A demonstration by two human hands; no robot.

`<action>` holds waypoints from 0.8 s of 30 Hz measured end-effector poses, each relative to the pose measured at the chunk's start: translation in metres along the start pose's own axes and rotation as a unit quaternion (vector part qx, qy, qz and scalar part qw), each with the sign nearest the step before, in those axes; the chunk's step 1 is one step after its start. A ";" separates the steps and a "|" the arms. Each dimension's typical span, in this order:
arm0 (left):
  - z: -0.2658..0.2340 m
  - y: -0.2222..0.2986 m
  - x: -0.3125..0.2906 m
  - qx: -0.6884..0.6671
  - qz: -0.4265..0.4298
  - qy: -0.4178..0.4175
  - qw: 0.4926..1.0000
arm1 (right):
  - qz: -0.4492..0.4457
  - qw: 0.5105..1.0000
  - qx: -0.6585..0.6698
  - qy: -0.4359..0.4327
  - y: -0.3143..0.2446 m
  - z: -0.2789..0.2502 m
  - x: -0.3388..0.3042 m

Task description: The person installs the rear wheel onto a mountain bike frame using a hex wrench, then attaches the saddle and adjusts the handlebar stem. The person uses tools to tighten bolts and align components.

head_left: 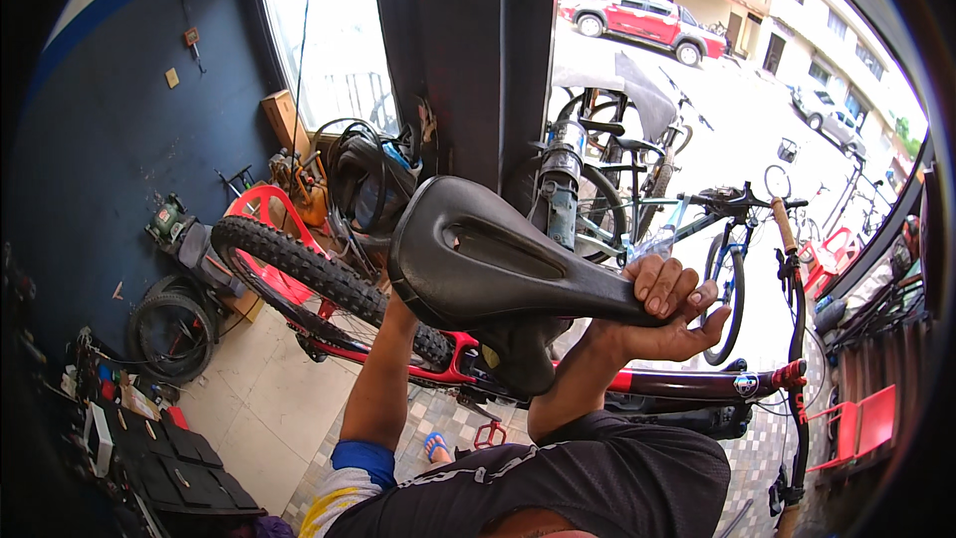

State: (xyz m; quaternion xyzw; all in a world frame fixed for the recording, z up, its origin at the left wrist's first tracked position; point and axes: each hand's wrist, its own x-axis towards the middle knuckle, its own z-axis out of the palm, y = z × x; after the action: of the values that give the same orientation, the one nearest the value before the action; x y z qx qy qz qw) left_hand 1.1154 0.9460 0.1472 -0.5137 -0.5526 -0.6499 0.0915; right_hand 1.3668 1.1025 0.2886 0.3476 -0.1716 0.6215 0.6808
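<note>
Black saddle (pixel 488 264), in hands (pixel 661 289), left seemingly beneath

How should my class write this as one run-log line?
right hand: gripping black saddle by its nose | left hand: mostly hidden behind saddle's wide end | nearby: knobby tire, red bicycle frame

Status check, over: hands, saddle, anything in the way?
Right hand closed on nose of black saddle; left hand hidden behind its wide end. Saddle top facing camera. Red bike behind, partly covered.
</note>
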 end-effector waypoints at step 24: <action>-0.016 0.081 -0.035 -0.406 -0.154 0.197 0.879 | 0.005 0.998 0.035 -0.055 -0.007 0.069 -0.014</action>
State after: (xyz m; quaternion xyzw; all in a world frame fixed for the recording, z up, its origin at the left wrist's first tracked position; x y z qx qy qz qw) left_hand 1.1782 0.8869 0.1732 -0.2754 -0.2825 -0.9111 -0.1193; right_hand 1.3848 1.0445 0.3259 0.4037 -0.1889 0.6104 0.6548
